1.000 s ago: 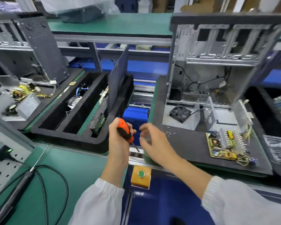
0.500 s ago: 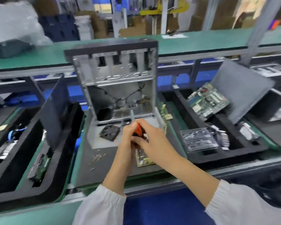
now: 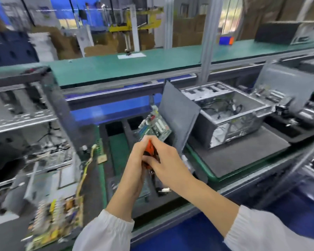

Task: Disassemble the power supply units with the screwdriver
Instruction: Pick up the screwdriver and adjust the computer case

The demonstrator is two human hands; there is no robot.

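Two hands meet at the centre of the view, both reaching out of white sleeves. The left hand (image 3: 134, 160) is curled around the orange-and-black handle of one screwdriver (image 3: 150, 155), and the right hand (image 3: 164, 160) pinches the same handle from the other side, so both hands grip the tool together in the air above a black foam tray (image 3: 114, 142). A thin metal shaft shows just below the hands. In that tray, one green motherboard (image 3: 155, 127) leans tilted, just beside one grey panel (image 3: 178, 115) standing on edge. Two open metal computer cases are visible: one blurred case (image 3: 25, 115) at the left, upright with its interior facing the viewer, and one case (image 3: 230, 115) at the right, lying on a dark foam mat (image 3: 243, 151). At the lower left lies one bare power supply circuit board (image 3: 58, 220), yellowish with small components, heavily blurred, with one yellow wire bundle (image 3: 83, 171) running up from it. A green table (image 3: 134, 66) stretches across the background behind the work line, with cardboard boxes beyond. The whole view is smeared by motion, so finer parts cannot be counted.
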